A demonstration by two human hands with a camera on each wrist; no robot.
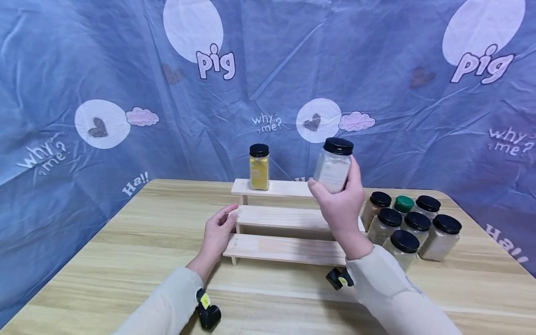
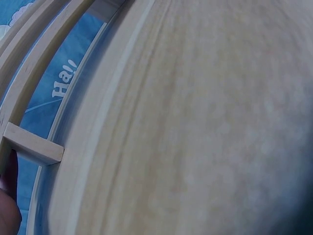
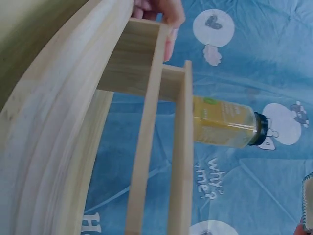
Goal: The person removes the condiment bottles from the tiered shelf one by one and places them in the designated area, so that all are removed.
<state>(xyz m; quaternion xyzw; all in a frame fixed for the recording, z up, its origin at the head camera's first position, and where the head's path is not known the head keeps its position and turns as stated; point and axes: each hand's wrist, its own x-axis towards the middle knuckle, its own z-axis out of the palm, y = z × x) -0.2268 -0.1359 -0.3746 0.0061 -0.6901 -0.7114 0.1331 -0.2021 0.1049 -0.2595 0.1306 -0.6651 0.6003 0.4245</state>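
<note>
A pale wooden three-tier rack (image 1: 289, 249) stands on the table. My left hand (image 1: 217, 232) holds its left end at the middle tier; in the left wrist view only part of its fingers (image 2: 7, 210) shows beside the wood. Raised above the rack's right half, my right hand (image 1: 345, 204) grips a clear spice jar (image 1: 332, 170) of whitish powder, upright with a black lid. A jar of yellow powder (image 1: 259, 172) stands at the left of the top tier. The right wrist view shows that yellow jar (image 3: 225, 121) sideways and a sliver of the held jar (image 3: 307, 200) at the edge.
To the right of the rack, several spice jars (image 1: 439, 237) are grouped closely, most black-lidded, one with a green lid (image 1: 404, 204). A blue printed cloth (image 1: 268, 83) hangs behind the wood-grain table (image 1: 138, 242). Black wrist devices (image 1: 208, 311) sit under both sleeves.
</note>
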